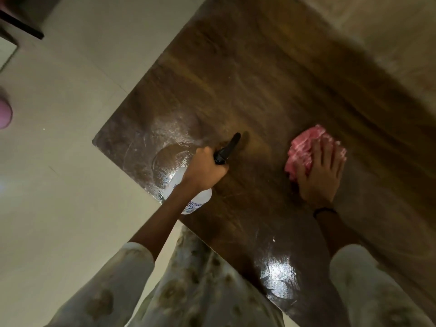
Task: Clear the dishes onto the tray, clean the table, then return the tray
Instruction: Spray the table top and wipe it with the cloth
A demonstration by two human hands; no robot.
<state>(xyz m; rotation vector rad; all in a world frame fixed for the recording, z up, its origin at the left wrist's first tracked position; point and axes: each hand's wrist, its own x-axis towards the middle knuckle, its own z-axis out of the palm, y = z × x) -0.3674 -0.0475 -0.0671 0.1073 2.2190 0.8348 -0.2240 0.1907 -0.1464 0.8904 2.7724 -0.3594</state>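
I have the table [271, 90] bare of dishes, so this is the wiping step. My left hand [204, 169] is clamped on the sprayer [188, 197] near the table's left corner; my right hand [320, 173] presses the cloth [304, 147] flat, fingers spread. I'd mist lightly, then wipe in overlapping strokes toward the wet patch.

counter [271, 95]: we see dark wood grain, glossy, with wet sheen and glare near its front edge
cloth [304, 147]: we see pink, soft, crumpled fabric
spray bottle [200, 197]: we see whitish translucent plastic with a printed label; its nozzle is black matt plastic
floor [59, 185]: pale smooth tiles
sleeves [118, 279]: light patterned fabric
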